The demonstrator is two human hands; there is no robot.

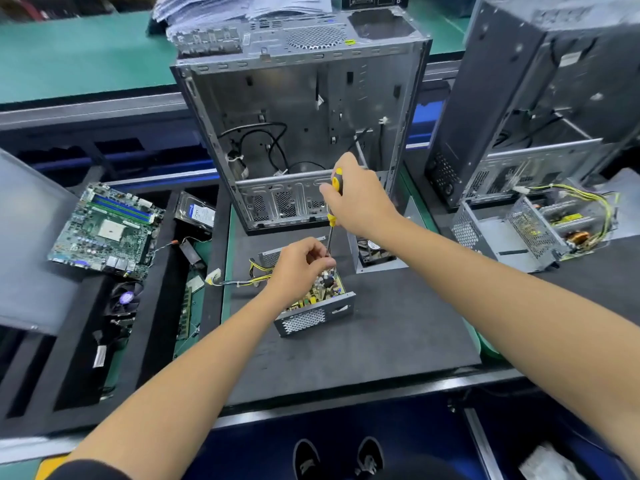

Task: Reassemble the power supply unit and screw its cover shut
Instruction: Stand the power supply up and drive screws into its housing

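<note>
Both hands work mid-frame: right hand [360, 199] grasps the screwdriver [333, 216] upright, left hand [301, 263] pinches its shaft, steadying the tip over the open power supply unit [317, 306].

The left hand [300, 261] covers the screwdriver [333, 216] tip, so where it meets the circuit board [320, 292] cannot be seen. The same hand hides much of the power supply [313, 318]. Any screw is too small to tell. The second computer case [540, 98] at right is blurred and cut off by the edge, as is the paper stack [207, 8] at the top.
</note>
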